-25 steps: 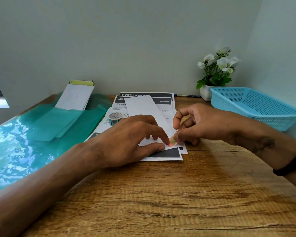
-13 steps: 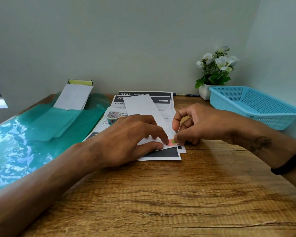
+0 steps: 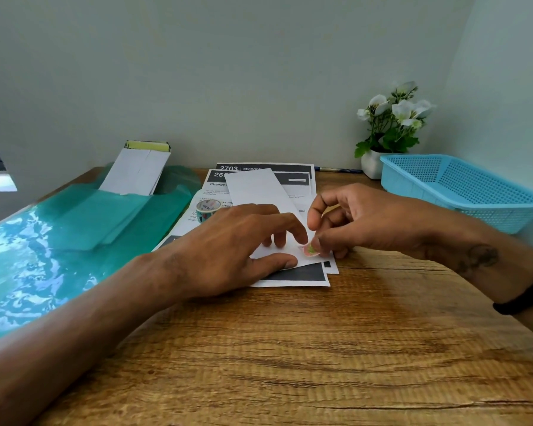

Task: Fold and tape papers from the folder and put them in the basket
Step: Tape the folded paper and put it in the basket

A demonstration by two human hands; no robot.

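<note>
Surface: wooden desk [image 3: 320, 348] in a corner of pale walls
Folded paper: white strip [image 3: 256, 192] lying on printed sheets [image 3: 302, 276] at mid-desk
Left hand [image 3: 228, 250]: fingers spread flat, pressing the strip's near end down
Right hand [image 3: 360, 222]: thumb and finger pinch a piece of patterned tape [image 3: 309, 249] at the strip's near right corner
Tape roll [image 3: 208, 209]: on the sheets, just behind the left hand
Folder: green [image 3: 74, 229], left, holding folded white papers [image 3: 136, 172]
Basket: blue [image 3: 462, 186], far right, beside a potted plant [image 3: 388, 130]
</note>
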